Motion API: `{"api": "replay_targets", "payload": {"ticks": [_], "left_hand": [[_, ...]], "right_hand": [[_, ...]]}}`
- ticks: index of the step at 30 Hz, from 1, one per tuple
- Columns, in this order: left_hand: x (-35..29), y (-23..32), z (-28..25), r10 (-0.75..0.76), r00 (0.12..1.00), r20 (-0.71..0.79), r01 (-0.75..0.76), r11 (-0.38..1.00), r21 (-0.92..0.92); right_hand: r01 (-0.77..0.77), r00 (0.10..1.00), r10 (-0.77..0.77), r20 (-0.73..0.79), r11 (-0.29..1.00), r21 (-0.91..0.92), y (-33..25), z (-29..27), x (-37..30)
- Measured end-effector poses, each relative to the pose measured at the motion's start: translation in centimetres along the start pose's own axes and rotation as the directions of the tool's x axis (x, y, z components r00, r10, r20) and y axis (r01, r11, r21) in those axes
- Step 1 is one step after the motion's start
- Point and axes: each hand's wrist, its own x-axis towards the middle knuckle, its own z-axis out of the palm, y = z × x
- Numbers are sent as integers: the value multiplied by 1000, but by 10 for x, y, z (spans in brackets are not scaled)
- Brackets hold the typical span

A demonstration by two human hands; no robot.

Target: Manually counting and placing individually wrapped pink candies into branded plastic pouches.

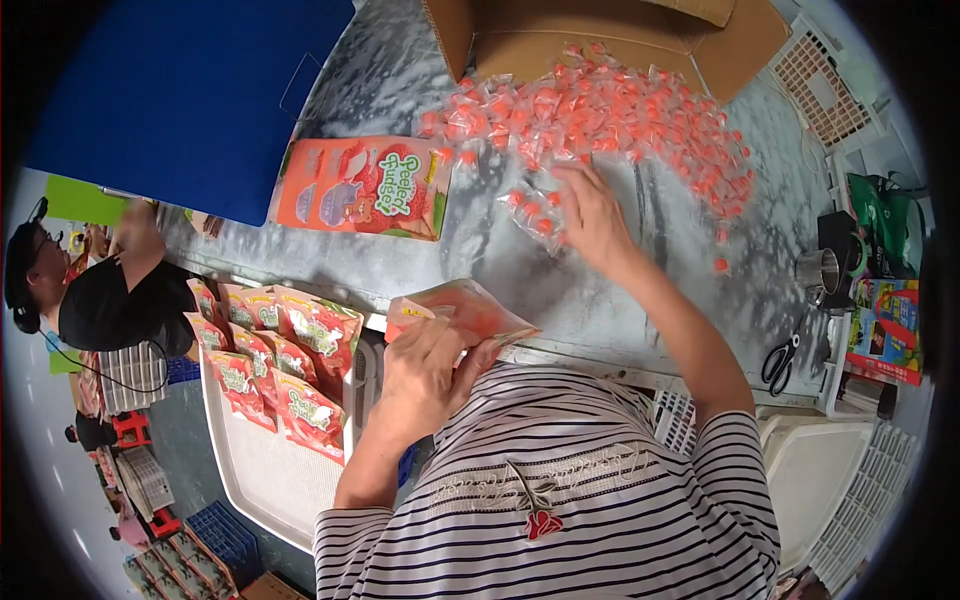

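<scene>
My left hand (pixel 428 368) is closed around the edge of a pink-red pouch (pixel 462 303), which it holds at the table's front edge. The pouch's mouth is turned toward the table, and what it contains is hidden. Over the middle of the table, my right hand (pixel 597 222) reaches out with fingers extended and slightly bent. A few clear-wrapped red candies (pixel 535 214) lie right beside its fingers and palm. Just beyond the fingertips spreads a big heap of the same wrapped candies (pixel 590 105).
An open cardboard box (pixel 600 55) lies behind the heap. A flat printed pouch (pixel 365 188) sits by a blue bin (pixel 190 90). Several filled pouches (pixel 280 345) stand in a white tray (pixel 270 460) at left. Scissors (pixel 780 365) and a metal cup (pixel 818 270) are at right.
</scene>
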Motion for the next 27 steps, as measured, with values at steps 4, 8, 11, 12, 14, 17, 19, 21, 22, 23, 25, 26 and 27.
{"api": "replay_targets", "payload": {"ticks": [4,8,11,12,14,17,19,21,22,23,25,26,27], "left_hand": [[-2,-4,5,-81,992,-96,74,995,-72],[-8,-12,10,-137,988,-69,130,987,-98],[-4,-12,13,-120,988,-95,111,989,-94],[-3,-12,13,-115,989,-89,107,990,-96],[-3,-12,14,-104,992,-69,100,994,-53],[1,-12,17,-91,994,-61,86,994,-74],[1,-12,17,-106,992,-73,99,991,-92],[-1,-11,16,-125,989,-83,116,987,-112],[-3,-10,16,-171,984,-56,164,980,-116],[-4,-10,15,-215,976,-29,211,970,-118],[-5,-12,17,-202,978,-43,196,972,-127],[-6,-12,18,-183,981,-57,174,975,-135],[-7,-13,18,-183,982,-55,174,975,-135]], "right_hand": [[-50,995,68,75,974,-222,43,3,5],[1,993,22,120,982,-188,43,12,-19],[-41,995,53,90,991,-130,41,12,-24],[-48,995,59,86,990,-132,40,9,-20],[-34,993,56,107,980,-198,41,6,-7],[0,998,20,66,958,-288,54,10,3],[11,996,14,85,958,-287,56,12,0],[21,994,10,109,958,-285,57,10,-7],[-42,991,73,116,966,-255,57,8,-13],[-106,983,137,125,968,-226,55,8,-18],[-168,974,187,129,975,-144,41,5,-27],[-232,962,238,132,971,-62,33,4,-31],[-234,962,240,131,970,-62,24,4,-33]]}}
